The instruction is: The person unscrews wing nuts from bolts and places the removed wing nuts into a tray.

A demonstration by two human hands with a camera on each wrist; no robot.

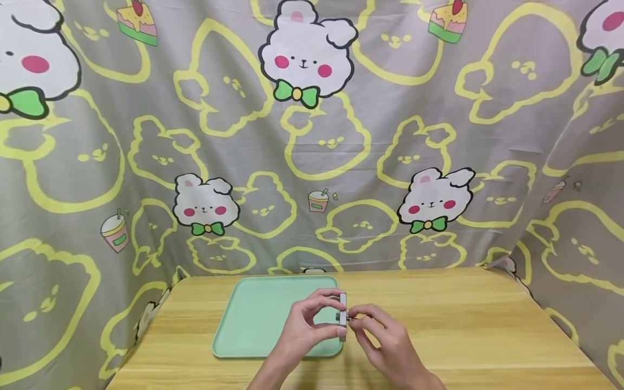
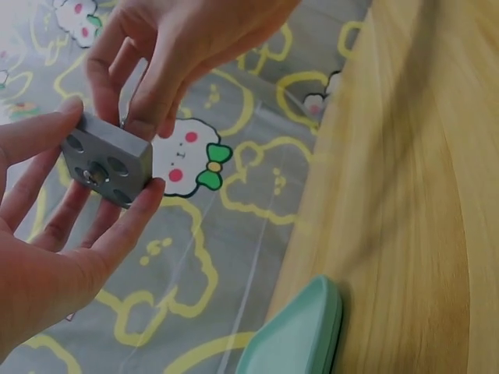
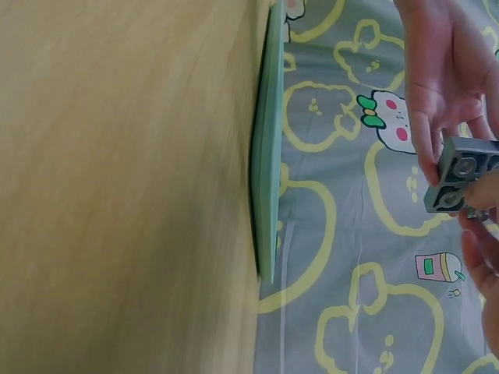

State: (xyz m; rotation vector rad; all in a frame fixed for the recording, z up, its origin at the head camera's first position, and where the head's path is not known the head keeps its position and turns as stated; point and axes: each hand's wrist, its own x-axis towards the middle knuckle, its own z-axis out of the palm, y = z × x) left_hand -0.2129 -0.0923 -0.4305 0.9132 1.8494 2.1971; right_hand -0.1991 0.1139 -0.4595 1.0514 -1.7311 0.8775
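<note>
Above the tray's right edge, my left hand (image 1: 303, 327) holds a grey square block (image 1: 343, 303) on edge, thumb and fingers at its opposite sides. In the left wrist view, the block's near face (image 2: 117, 165) has several round holes and a small metal piece (image 2: 97, 174) in its middle. My right hand (image 1: 390, 340) is at the opposite face, its thumb and fingers pinching a thin dark shaft (image 1: 352, 318) at the block's centre. The right wrist view shows that face (image 3: 460, 175) with recessed rings, partly hidden by fingers.
A mint green tray (image 1: 258, 319) lies on the wooden table (image 1: 463, 325), below and left of the hands. Behind and at both sides hangs a grey cloth (image 1: 312, 151) printed with cartoon animals.
</note>
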